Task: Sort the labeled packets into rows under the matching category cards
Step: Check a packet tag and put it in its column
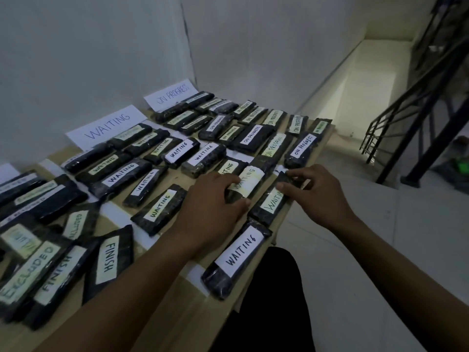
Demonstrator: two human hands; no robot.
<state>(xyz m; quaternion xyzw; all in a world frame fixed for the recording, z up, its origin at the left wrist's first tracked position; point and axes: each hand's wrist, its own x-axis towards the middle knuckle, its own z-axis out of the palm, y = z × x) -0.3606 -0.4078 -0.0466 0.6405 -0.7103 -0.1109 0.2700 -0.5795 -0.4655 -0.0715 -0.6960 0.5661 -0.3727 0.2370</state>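
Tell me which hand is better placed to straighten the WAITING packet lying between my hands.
Right. The right hand pinches the far end of that packet; the left hand grips the neighbouring packet and would probably have to release it first.

Two category cards stand against the wall (88, 59) behind the bench (198, 306): the WAITING card (107, 128) on the left, the ON PROGRESS card (172, 94) to its right and farther back. WAITING packets (119, 174) run in rows from their card toward the bench's near right edge, with ON PROGRESS packets (252, 134) in rows beyond them. FINISH packets (107, 257) and an EXCLUDED packet (25, 273) overlap at the near left. The left grip (215, 207) holds the middle packet (247, 181). Just to its right, the right grip (314, 191) pinches the far end of the edge packet (271, 201). A stair railing (418, 110) stands to the right of the bench.
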